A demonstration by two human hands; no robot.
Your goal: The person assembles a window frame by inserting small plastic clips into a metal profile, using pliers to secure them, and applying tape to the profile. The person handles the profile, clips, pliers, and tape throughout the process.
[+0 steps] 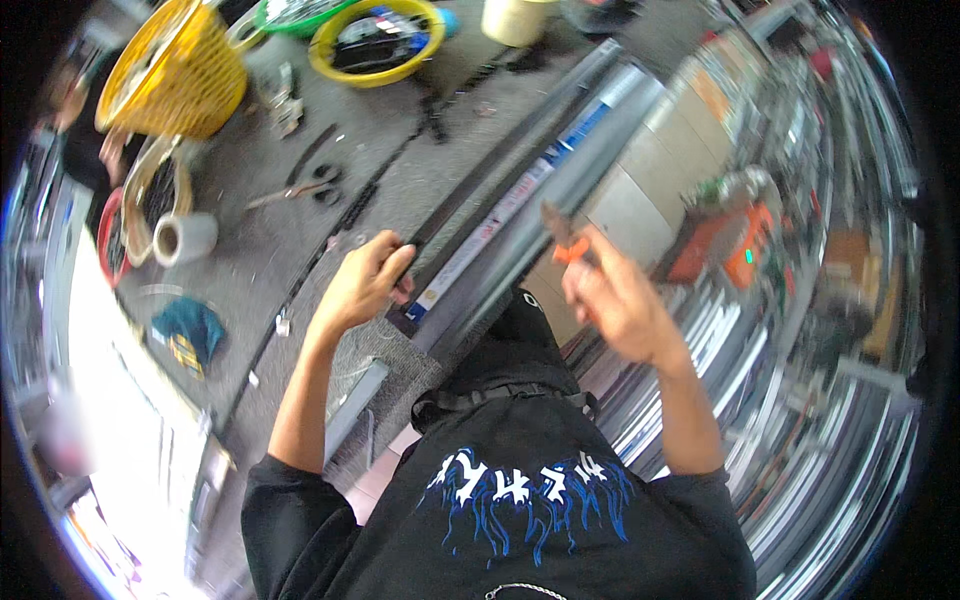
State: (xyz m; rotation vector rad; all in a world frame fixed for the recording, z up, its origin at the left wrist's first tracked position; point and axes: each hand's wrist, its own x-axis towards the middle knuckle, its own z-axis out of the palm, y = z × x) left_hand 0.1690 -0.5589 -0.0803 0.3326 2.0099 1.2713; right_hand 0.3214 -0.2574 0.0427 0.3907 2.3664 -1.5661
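Note:
My left hand (368,283) is closed round the near end of a long dark strip (490,165), which lies along the grey bench edge. Alongside the strip run a long metal profile (590,140) and a blue-and-white printed label band (515,200). In my right hand (622,305) is a pair of pliers (568,243) with orange handles, its jaws pointing up and away from me. The pliers are held over the right side of the profile, apart from the strip. Whether their jaws are parted is too blurred to tell.
Scissors (312,187), a white tape roll (185,239) and a dark teal cloth item (188,330) lie on the bench (370,130). Yellow baskets (205,85) stand at the far left. An orange tool (735,250) and many metal profiles (800,400) fill the right. Another person's hand (110,150) shows far left.

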